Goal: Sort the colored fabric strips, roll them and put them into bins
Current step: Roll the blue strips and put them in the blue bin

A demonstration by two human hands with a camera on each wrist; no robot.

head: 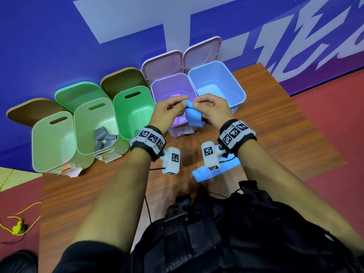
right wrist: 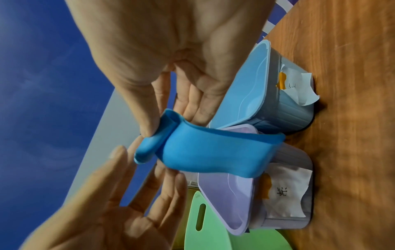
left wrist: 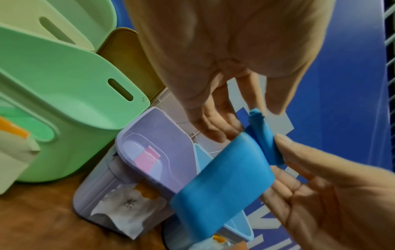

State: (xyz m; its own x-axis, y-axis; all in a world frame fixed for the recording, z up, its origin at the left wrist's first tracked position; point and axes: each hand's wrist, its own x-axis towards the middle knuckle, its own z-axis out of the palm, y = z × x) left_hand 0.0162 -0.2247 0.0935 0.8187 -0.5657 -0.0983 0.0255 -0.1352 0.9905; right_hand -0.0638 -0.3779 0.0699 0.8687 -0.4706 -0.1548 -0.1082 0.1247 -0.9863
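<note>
Both hands hold one blue fabric strip (head: 194, 116) in the air over the front of the purple bin (head: 157, 85). My left hand (head: 182, 104) pinches the top of the strip's rolled end (left wrist: 264, 135) between thumb and fingers. My right hand (head: 194, 105) grips the same roll, its thumb (right wrist: 149, 125) pressed on it and its fingers behind. The loose tail (right wrist: 213, 152) hangs down and curls toward the purple bin. A second, paler blue strip (head: 214, 171) lies flat on the table under my right wrist. The blue bin (head: 239, 89) stands just right of my hands.
Several open bins line the wall: a pale green one (head: 39, 146), one holding grey rolls (head: 104, 138), a bright green one (head: 122, 115), then purple and blue. A pink strip (left wrist: 147, 157) lies in the purple bin. The wooden table (head: 285, 134) ends close on the right.
</note>
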